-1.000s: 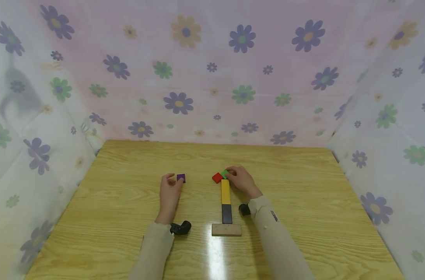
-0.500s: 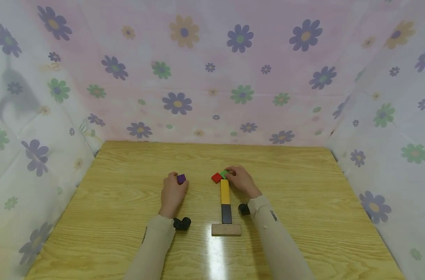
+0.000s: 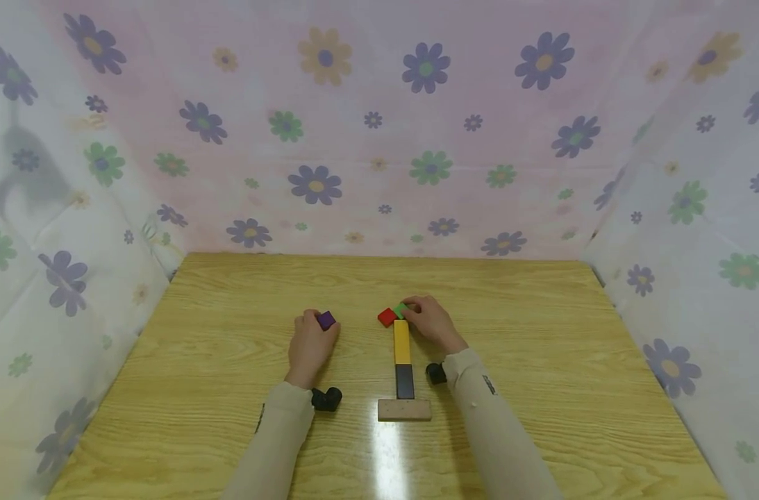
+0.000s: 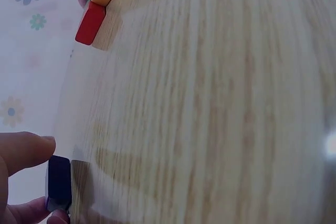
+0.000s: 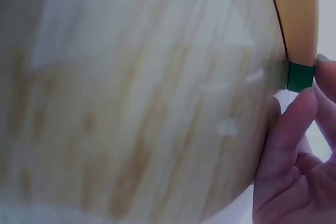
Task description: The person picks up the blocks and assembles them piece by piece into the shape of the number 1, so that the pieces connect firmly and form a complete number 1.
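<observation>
In the head view my left hand (image 3: 309, 348) pinches a small purple block (image 3: 326, 320) on the table, thumb on one side and fingers on the other. The same block looks nearly black in the left wrist view (image 4: 59, 182). My right hand (image 3: 434, 323) holds a green block (image 3: 401, 310) between thumb and fingertip, partly covering it. That green block (image 5: 301, 76) meets the end of the yellow bar in the right wrist view. Touching the green block on its left is a red block (image 3: 387, 317), turned like a diamond.
Below the green block, a yellow bar (image 3: 401, 342), a black block (image 3: 405, 381) and a crosswise tan bar (image 3: 404, 410) form a line on the wooden table (image 3: 529, 333). Flower-patterned cloth (image 3: 379, 139) walls the back and sides. Black wrist cameras (image 3: 326, 398) jut from the cuffs.
My left hand has closed around the purple block and turned it from square to slanted, shifting slightly right. My right hand stays at the green block.
</observation>
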{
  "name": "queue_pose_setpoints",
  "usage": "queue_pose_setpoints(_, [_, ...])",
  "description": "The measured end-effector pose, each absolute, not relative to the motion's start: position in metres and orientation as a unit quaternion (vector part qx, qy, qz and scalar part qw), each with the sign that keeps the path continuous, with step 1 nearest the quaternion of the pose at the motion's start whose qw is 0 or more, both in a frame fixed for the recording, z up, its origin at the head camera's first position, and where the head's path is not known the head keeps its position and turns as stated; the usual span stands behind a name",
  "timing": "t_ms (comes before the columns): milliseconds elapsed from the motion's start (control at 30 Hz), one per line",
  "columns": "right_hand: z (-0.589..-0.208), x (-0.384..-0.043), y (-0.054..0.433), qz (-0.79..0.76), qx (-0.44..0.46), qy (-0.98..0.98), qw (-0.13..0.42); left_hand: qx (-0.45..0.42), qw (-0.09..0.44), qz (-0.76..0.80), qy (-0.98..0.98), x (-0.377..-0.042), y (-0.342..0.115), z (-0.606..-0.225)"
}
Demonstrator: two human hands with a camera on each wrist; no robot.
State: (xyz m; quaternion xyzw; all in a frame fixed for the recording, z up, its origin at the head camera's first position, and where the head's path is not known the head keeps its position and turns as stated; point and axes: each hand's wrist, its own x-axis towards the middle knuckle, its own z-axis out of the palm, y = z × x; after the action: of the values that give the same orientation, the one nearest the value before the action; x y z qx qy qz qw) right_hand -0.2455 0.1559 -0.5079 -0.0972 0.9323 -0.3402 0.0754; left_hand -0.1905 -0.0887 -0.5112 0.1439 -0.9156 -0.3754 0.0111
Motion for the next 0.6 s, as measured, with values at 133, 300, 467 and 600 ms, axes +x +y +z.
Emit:
queue_pose_setpoints(133, [-0.5082, -0.2448, 0.1558, -0.343, -0.087, 0.932, 0.078, 0.136, 0.010, -0.360, -0.923, -0.1911, -0.0878, -0.5109])
queue_pose_setpoints(300, [-0.5088, -0.2445, 0.1553, -0.341, -0.084, 0.933, 0.079, 0.132, 0.002, -0.347, -0.929, -0.1910, -0.0881, -0.5132])
queue_pose_setpoints(467, [-0.5086, -0.2440, 0.1549, -0.341, -0.081, 0.933, 0.083, 0.127, 0.004, -0.344, -0.930, -0.1905, -0.0882, -0.5132])
queue_pose_setpoints(600, [-0.5080, -0.2441, 0.1541, -0.340, -0.083, 0.933, 0.081, 0.125, 0.004, -0.343, -0.931, -0.1901, -0.0888, -0.5138])
